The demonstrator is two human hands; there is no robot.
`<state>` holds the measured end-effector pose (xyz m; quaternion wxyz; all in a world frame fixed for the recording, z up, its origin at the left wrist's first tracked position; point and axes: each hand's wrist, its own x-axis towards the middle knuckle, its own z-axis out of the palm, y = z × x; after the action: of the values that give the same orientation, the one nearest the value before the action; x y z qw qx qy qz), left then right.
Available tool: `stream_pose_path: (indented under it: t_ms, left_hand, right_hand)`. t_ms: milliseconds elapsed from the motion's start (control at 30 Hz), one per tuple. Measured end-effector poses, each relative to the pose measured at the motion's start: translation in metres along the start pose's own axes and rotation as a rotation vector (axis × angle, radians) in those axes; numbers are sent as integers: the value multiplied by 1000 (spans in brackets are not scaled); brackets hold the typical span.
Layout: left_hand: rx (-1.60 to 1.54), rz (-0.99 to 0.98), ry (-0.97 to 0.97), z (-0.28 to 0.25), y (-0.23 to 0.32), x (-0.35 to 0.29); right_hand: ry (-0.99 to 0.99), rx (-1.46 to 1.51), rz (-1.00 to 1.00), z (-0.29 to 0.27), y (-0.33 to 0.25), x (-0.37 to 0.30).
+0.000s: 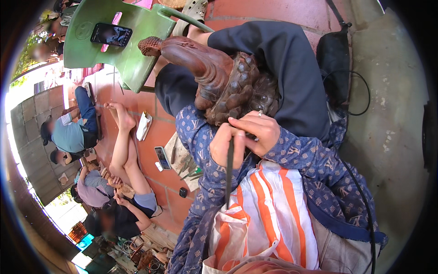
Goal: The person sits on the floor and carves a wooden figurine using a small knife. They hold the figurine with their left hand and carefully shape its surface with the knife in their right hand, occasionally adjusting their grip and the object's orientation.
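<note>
A dark brown carved wooden statue [200,59] of a seated figure lies across my lap, its curled-hair head toward the far left and its petalled base toward me. My left hand [223,145] is closed around a thin, flat, dark file-like tool [229,178], whose long end points back toward my body. My right hand [261,132], with a ring on one finger, is bent against the near edge of the base, its fingertips meeting the left hand. The tool's working tip is hidden by the fingers and statue. Whether the right fingers also grip the tool is unclear.
A green plastic chair [98,57] carrying a phone [111,34] stands far left. On the tiled floor at left lie another phone [162,158], a cloth [182,160] with several slim tools, and a small black case [183,192]. Several people sit beyond. A black cable [360,192] runs down my right side.
</note>
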<state>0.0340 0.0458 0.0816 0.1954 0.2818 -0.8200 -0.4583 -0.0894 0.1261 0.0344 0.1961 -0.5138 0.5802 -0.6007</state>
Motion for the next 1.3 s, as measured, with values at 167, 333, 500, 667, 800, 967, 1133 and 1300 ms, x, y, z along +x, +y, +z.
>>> stream_pose_path:
  t_ms: [167, 333, 500, 667, 800, 967, 1133, 1300]
  left_hand:
    - [-13, 157, -145, 2, 19, -3]
    - [-23, 144, -138, 22, 10, -20]
    - [99, 217, -3, 35, 2, -18]
    - [177, 202, -47, 32, -3, -10]
    - [210, 203, -37, 36, -6, -21]
    - [181, 310, -2, 38, 1, 0]
    - [163, 287, -13, 36, -7, -19]
    - [199, 239, -30, 37, -1, -9]
  right_hand:
    - [121, -155, -70, -13, 9, 3]
    - [136, -197, -142, -11, 16, 3]
    - [96, -254, -105, -8, 21, 7]
    - [78, -294, -101, -10, 26, 14]
    - [44, -292, -135, -5, 30, 6]
    - [126, -237, -86, -12, 29, 12]
    - [48, -242, -139, -3, 31, 2]
    - [99, -244, -94, -10, 33, 13]
